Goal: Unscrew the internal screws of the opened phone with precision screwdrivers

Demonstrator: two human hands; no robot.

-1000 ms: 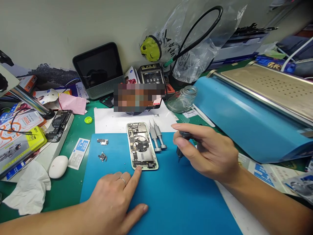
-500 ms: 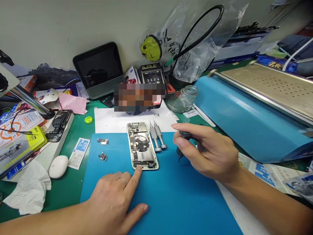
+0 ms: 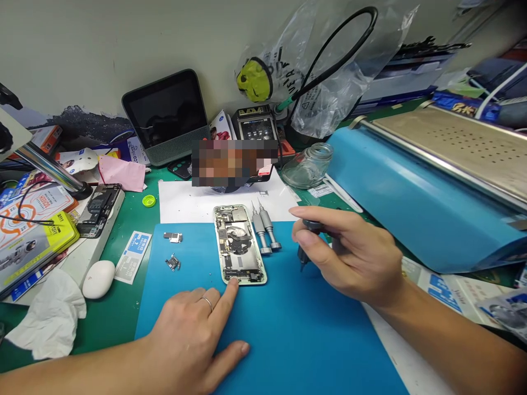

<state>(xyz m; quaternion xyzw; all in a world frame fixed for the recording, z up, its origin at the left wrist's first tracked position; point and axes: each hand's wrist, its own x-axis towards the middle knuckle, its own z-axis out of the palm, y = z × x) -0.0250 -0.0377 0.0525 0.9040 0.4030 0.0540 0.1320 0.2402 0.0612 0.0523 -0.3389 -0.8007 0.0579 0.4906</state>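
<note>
An opened phone (image 3: 240, 249) lies on the blue mat (image 3: 288, 329), its inner parts exposed. The index fingertip of my left hand (image 3: 197, 326) touches the phone's bottom edge; the thumb is spread away and the hand holds nothing. My right hand (image 3: 346, 255) grips a dark screwdriver (image 3: 304, 253) between thumb and fingers, tip down, to the right of the phone. Two grey screwdrivers (image 3: 265, 227) lie just right of the phone. Left of it are a small metal plate (image 3: 173, 237) and a little cluster of small parts (image 3: 173, 262).
A blue machine with a metal top (image 3: 411, 203) fills the right side. A glass jar (image 3: 308, 167) and a tablet-like display (image 3: 167, 118) stand behind. To the left lie a white earbud case (image 3: 99, 279), a crumpled tissue (image 3: 51, 318) and another phone body (image 3: 100, 210).
</note>
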